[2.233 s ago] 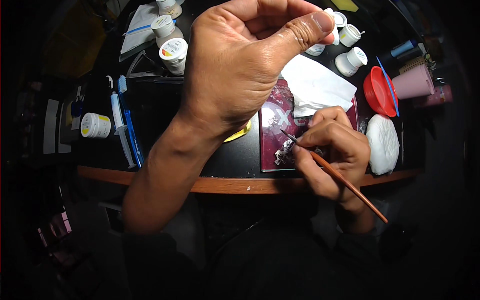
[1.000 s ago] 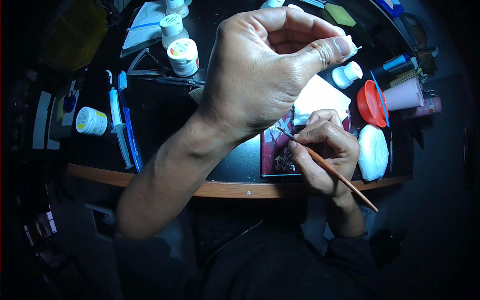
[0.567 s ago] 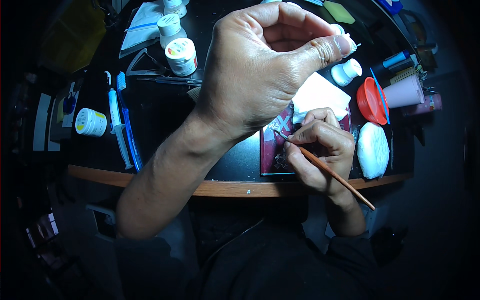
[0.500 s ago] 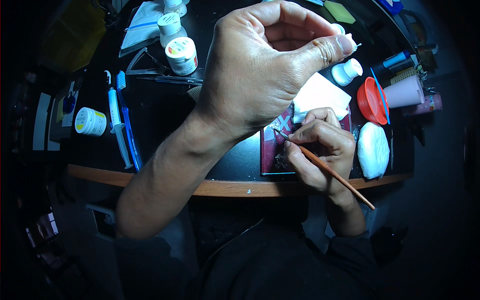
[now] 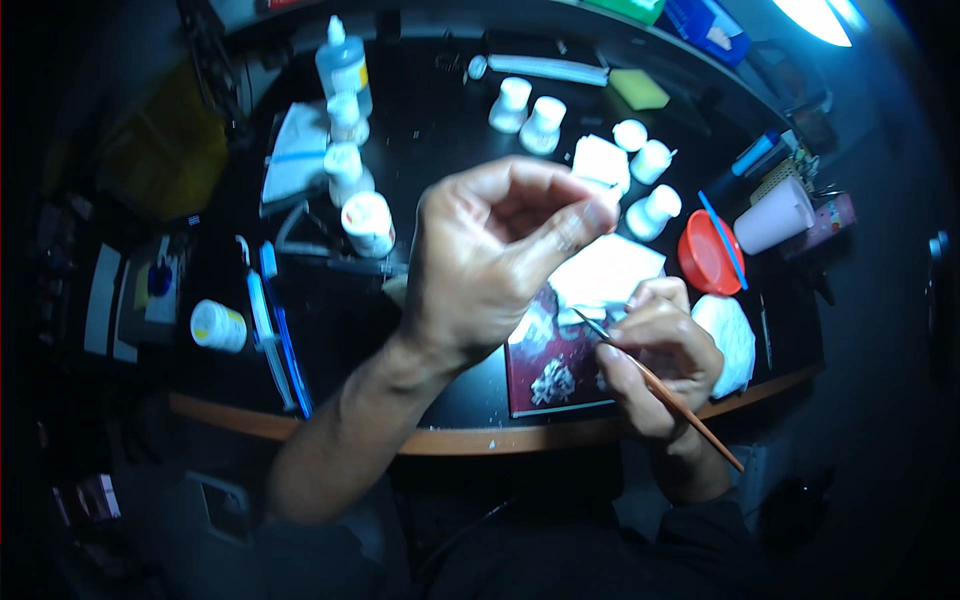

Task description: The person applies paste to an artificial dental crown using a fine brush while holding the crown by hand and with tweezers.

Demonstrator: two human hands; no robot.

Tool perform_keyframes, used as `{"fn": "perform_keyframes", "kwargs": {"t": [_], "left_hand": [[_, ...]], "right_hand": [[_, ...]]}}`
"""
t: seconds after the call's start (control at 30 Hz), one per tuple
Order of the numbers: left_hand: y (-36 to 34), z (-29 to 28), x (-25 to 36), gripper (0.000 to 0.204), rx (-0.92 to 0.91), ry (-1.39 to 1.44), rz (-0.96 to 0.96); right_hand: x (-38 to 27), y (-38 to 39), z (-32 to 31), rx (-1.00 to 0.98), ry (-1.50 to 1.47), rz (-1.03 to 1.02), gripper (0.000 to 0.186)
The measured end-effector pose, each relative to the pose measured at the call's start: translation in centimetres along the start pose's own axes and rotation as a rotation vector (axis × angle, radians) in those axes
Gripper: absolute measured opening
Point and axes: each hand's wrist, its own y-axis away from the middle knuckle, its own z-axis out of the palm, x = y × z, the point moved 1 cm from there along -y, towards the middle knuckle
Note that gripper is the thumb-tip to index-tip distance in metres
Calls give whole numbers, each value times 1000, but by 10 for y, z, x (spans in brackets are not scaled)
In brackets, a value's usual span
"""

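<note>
My left hand (image 5: 480, 260) is raised above the black desk (image 5: 260, 370), thumb and forefinger pinched on a small white piece (image 5: 610, 199), largely covered by the fingertips and blurred. My right hand (image 5: 660, 360), lower right, grips a thin wooden paintbrush (image 5: 686, 412) in a pen hold. Its dark tip lies over the lower edge of a folded white paper sheet (image 5: 610, 265), which rests on a maroon pad (image 5: 530, 385) with whitish crumpled bits. I cannot tell whether the tip touches the paper.
Several white jars (image 5: 368, 222) stand behind and left of my hands. At left lie a syringe (image 5: 270, 360) and blue brush (image 5: 292, 370). At right are a red bowl (image 5: 700, 260), pink cup (image 5: 770, 220) and white wrapped lump (image 5: 725, 345). A lamp (image 5: 815, 18) glows top right.
The view has tilted up, showing more back desk and the lamp. Relative to the paper, my left hand has moved left and lower; the paintbrush tip has moved right toward the paper.
</note>
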Motion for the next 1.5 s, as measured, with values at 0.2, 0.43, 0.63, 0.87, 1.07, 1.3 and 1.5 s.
{"fn": "perform_keyframes", "kwargs": {"t": [0.2,0.43,0.63,0.87,1.07,1.3,1.5], "left_hand": [[5,7,2,10,-90,150,-31],[9,10,-2,13,-145,133,-1],[9,14,-5,11,-155,102,26],[13,17,-3,13,-156,-38,88],[14,23,-5,13,-97,-83,135],[17,19,0,13,0,-172,113],[16,20,0,13,-25,-34,27]], "right_hand": [[-16,-49,-25,176,76,-453,25],[8,-59,-14,222,51,-516,33],[13,-53,-13,255,12,-436,34],[14,-44,-10,337,-26,-313,34],[19,-43,-11,275,5,-383,37],[15,-43,-15,301,17,-408,25],[9,-42,-21,281,-8,-408,12]]}}
